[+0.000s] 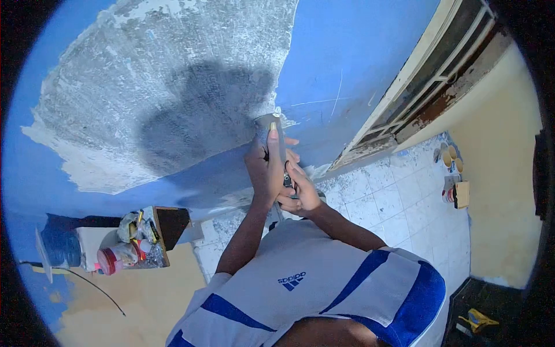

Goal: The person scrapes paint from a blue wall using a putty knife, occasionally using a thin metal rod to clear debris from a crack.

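Both hands are closed on a scraper [281, 141] with a flat grey metal blade. My left hand [266, 170] grips it along the blade, the thumb stretched up its face. Lower down, my right hand [300, 188] wraps around the handle end, where a dark part shows between the fingers; most of the handle is hidden. The blade's tip is at the border between the wall's bare grey patch [191, 40] and its blue paint [358, 34]. A ragged whitish edge runs along that border, and the shadow of my head and hands falls on the grey patch.
A barred window [404, 98] is set in the wall at right. White floor tiles [399, 202], speckled with debris, lie below, with cups [451, 159] near the far wall. At left, a shelf [159, 234] carries jars and a red-lidded container [110, 260]. A black cable [87, 280] hangs beside it.
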A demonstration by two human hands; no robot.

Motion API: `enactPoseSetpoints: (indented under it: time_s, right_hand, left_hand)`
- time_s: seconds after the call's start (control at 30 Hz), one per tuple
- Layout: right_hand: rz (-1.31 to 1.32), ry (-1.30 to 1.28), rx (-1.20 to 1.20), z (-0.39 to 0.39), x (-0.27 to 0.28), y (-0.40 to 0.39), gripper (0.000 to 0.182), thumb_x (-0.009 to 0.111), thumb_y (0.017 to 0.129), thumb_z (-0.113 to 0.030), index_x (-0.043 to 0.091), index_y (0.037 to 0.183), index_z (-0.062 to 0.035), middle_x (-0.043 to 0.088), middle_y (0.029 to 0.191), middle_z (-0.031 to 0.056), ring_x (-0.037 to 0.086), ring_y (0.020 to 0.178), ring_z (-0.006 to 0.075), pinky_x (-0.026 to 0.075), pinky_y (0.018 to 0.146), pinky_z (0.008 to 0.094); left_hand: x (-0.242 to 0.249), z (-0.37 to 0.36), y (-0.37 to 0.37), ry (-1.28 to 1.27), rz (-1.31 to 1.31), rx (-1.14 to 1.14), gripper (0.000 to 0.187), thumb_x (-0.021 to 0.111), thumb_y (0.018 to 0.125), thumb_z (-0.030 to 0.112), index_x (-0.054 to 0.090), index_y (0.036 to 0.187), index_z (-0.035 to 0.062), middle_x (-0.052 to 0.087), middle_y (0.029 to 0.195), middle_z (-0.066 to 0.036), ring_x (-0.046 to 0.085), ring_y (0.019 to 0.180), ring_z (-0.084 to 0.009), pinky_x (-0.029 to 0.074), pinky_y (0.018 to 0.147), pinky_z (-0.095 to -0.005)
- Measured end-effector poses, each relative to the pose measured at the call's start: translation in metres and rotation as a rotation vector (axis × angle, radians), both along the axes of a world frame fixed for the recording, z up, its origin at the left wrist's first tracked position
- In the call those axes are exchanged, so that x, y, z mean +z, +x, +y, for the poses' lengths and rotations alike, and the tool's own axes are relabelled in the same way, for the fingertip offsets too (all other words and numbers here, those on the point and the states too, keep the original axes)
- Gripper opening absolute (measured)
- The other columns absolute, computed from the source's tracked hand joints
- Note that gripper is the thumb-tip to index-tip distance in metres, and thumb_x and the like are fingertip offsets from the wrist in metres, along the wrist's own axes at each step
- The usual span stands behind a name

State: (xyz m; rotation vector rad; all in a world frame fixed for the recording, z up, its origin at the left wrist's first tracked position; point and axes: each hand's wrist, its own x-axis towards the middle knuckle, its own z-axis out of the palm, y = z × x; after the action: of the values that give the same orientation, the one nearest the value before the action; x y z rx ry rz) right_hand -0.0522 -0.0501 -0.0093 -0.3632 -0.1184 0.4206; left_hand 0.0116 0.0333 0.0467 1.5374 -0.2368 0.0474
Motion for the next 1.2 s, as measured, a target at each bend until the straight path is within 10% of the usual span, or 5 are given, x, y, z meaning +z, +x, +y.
enactPoseSetpoints:
  time_s: [0.1,0.6,0.87,1.2]
  right_hand:
    - [0.068,-0.09,-0.064,0.002,0.013,-0.001,0.034,0.034,0.102,-0.045,0.042,0.126,-0.0231,0.032,0.058,-0.0033,0.022,0.032,0.0044,0.018,0.03,0.0195]
    - [-0.205,0.075,-0.006,-0.002,0.076,0.044,0.041,0.038,0.103,-0.038,0.031,0.143,-0.04,0.038,0.064,-0.0008,0.025,0.039,0.0068,0.022,0.034,0.0197]
    - [0.011,0.018,0.049,-0.003,0.019,0.008,0.033,0.033,0.102,-0.045,0.035,0.134,-0.036,0.034,0.061,-0.0025,0.025,0.037,0.0048,0.018,0.031,0.0192]
    - [-0.005,0.101,0.081,-0.003,0.018,0.008,0.037,0.033,0.103,-0.045,0.033,0.139,-0.0384,0.035,0.061,-0.002,0.025,0.037,0.0061,0.018,0.032,0.0204]
  left_hand:
    - [0.003,-0.002,0.004,0.018,0.006,0.01,0.04,0.046,0.101,0.031,0.059,0.085,-0.0032,0.07,0.074,-0.011,0.063,0.057,-0.0125,0.048,0.054,-0.0259]
    - [0.113,-0.006,0.024,-0.019,-0.387,0.063,0.036,0.047,0.101,0.027,0.061,0.084,-0.0018,0.07,0.074,-0.009,0.063,0.057,-0.0103,0.047,0.052,-0.0238]
    - [0.019,0.001,0.007,0.075,-0.057,-0.062,0.038,0.045,0.101,0.025,0.06,0.08,-0.0028,0.069,0.071,-0.01,0.063,0.055,-0.0134,0.049,0.054,-0.028]
    - [0.04,-0.01,0.003,-0.004,-0.107,0.003,0.03,0.044,0.101,0.021,0.06,0.1,-0.0044,0.066,0.064,-0.01,0.062,0.051,-0.0123,0.048,0.049,-0.0259]
